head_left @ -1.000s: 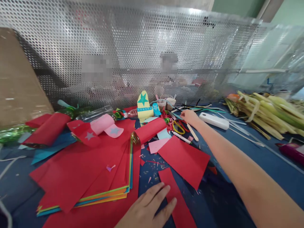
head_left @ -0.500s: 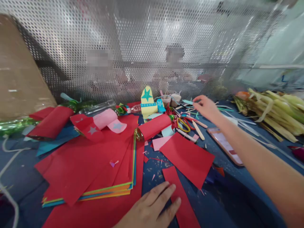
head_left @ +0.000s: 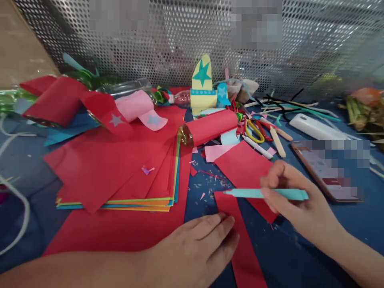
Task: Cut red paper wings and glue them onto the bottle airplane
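At right, the right hand (head_left: 312, 218) grips a turquoise pen (head_left: 246, 193). Open left hand (head_left: 192, 246) touches red strip (head_left: 246, 258); no marks visible.

- I see a perforated panel (head_left: 165, 44) standing behind the counter's (head_left: 300, 272) far edge.
- Toward its left edge, I have a cable (head_left: 26, 208), with a paper stack (head_left: 120, 168) to its right.
- A wrapped bottle (head_left: 214, 126) lies at the stack's far right corner.
- Right of the stack, a paper strip (head_left: 246, 244) runs toward the near edge, my left hand (head_left: 207, 240) at its left side.
- My right hand (head_left: 300, 212) has the pen (head_left: 249, 193) above a paper sheet (head_left: 246, 160), tip at the strip's far end.
- The phone (head_left: 310, 162) lies farther right, the scissors (head_left: 255, 140) between it and the bottle.
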{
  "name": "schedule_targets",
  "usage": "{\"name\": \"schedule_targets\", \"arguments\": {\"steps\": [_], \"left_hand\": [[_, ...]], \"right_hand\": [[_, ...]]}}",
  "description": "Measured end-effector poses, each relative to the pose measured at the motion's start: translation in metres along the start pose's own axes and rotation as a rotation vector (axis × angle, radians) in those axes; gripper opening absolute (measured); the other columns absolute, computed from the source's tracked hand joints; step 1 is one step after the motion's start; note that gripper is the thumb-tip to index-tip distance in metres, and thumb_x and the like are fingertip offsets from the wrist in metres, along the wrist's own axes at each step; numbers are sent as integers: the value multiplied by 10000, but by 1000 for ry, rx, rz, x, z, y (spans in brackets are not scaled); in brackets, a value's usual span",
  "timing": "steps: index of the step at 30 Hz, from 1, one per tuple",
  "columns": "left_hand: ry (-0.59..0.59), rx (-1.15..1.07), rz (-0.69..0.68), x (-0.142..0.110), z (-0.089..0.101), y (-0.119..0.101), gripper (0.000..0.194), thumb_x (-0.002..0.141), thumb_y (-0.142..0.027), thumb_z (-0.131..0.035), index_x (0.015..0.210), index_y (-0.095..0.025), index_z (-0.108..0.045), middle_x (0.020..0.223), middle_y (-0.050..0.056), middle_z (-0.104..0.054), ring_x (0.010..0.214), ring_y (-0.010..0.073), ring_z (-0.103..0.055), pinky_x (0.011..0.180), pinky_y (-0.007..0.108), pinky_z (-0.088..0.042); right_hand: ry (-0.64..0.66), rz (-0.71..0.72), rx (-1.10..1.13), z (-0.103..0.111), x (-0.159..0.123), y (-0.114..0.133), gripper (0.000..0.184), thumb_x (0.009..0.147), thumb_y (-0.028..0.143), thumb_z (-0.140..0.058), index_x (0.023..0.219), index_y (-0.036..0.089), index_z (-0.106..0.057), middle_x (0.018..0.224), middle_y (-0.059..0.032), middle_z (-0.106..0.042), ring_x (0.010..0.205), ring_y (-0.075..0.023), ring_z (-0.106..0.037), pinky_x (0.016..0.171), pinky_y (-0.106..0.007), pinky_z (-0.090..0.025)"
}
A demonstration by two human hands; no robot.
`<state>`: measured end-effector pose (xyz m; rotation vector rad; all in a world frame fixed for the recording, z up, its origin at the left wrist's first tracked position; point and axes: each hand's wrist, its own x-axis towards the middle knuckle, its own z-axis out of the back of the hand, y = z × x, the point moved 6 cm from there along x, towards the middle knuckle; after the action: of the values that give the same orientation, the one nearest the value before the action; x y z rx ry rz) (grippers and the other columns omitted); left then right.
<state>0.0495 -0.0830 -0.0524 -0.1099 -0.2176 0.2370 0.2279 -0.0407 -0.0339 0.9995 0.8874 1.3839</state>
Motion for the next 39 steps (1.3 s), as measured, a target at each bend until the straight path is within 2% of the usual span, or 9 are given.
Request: {"name": "schedule_targets", "arguments": {"steps": [2,5,10,13,17,21,28,39], "left_hand": [[-1,6,3,0,-2,-1,444,951,-355,-386,1306,-110,-489,1353,128,-528,1220,232,-504,980,309,-429],[-16,34,10,0,-7,-2,388,934,-239,-407,1289,-118,-504,1340,111,-545,1210,222,-510,971,298,-428],[-59,50,24,0,-10,-4,377,944,-237,-359,1265,-117,-518,1319,102,-563,1182,204,-525,985,287,-395],[-56,51,29,1,-10,-3,380,947,-243,-347,1263,-125,-523,1324,92,-561,1186,200,-519,987,280,-382],[-76,73,16,2,-10,-3,380,951,-233,-327,1249,-137,-541,1304,70,-579,1191,192,-512,991,277,-369],[-85,96,31,2,-9,-3,407,962,-217,-265,1246,-155,-550,1291,42,-591,1192,187,-507,988,279,-360],[-65,121,5,-1,-9,-6,429,966,-213,-242,1286,-161,-524,1324,36,-566,1221,189,-483,1027,289,-312],[-43,136,50,-3,-11,-4,413,967,-225,-270,1287,-182,-526,1343,30,-550,1253,197,-447,1043,310,-295]], "right_hand": [[58,-19,18,-1,1,-5,117,895,261,-498,784,235,-527,505,77,-448,404,-91,-411,384,-186,-331],[150,5,-35,-5,-3,-4,226,955,295,-393,941,238,-611,568,36,-561,504,-121,-542,473,-212,-433],[245,143,-316,-16,-14,5,62,889,236,-512,837,259,-535,574,70,-562,439,-86,-533,399,-157,-426],[277,193,-351,-21,-17,7,94,871,173,-510,841,260,-491,639,71,-576,452,-69,-533,410,-144,-434],[268,250,-386,-21,-16,8,93,871,199,-518,806,258,-488,636,77,-564,460,-54,-531,427,-130,-430],[267,230,-392,-21,-16,7,99,883,243,-518,786,247,-496,620,66,-572,468,-65,-551,434,-140,-445],[263,244,-431,-22,-14,6,105,864,192,-519,784,250,-481,619,87,-546,474,-50,-546,455,-122,-440],[206,244,-422,-24,-17,7,151,837,127,-529,819,263,-465,644,96,-559,512,-47,-568,516,-121,-459]]}}
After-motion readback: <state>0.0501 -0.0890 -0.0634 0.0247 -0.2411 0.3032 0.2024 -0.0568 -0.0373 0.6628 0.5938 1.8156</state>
